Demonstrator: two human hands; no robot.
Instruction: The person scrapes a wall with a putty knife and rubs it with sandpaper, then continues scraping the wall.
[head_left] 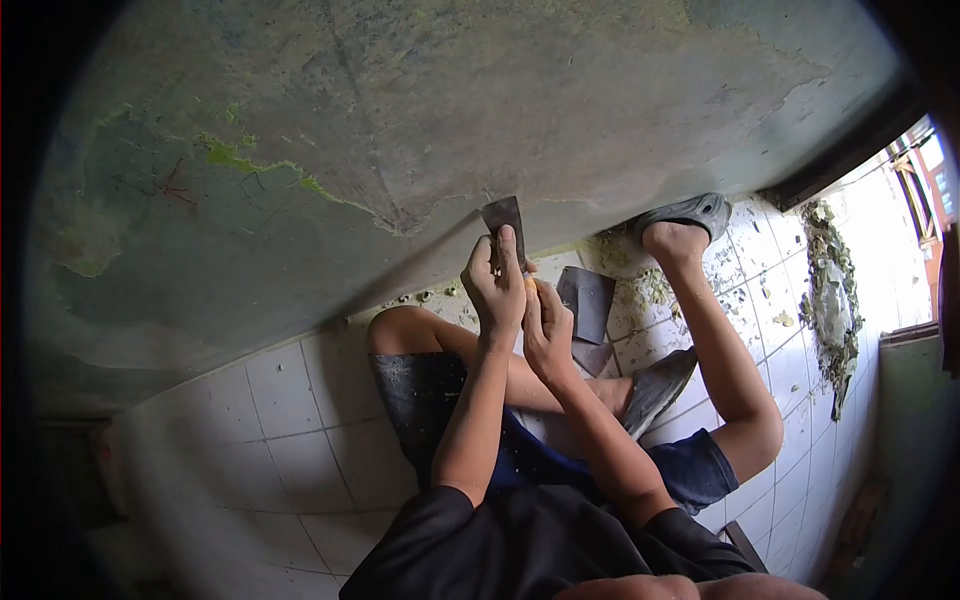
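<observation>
A scraper (506, 218) with a dark, flat blade is held up against the lower part of the wall (450, 110), its blade edge at or very close to the surface. My left hand (496, 285) is closed around the blade, thumb lying along its face. Just below and to the right, my right hand (548, 325) grips the handle, of which a small yellowish bit (530, 284) shows between the fingers. Old paint is peeled back along a ragged line on the wall, leaving bare grey patches and some green edges.
Dark flat sheets (586, 300) lie on the white tiled floor (290, 450) beside my right hand. Paint flakes (645, 290) are scattered around my foot in a grey clog (690, 212). A long heap of scrapings (830, 300) lies at the right, near a bright doorway.
</observation>
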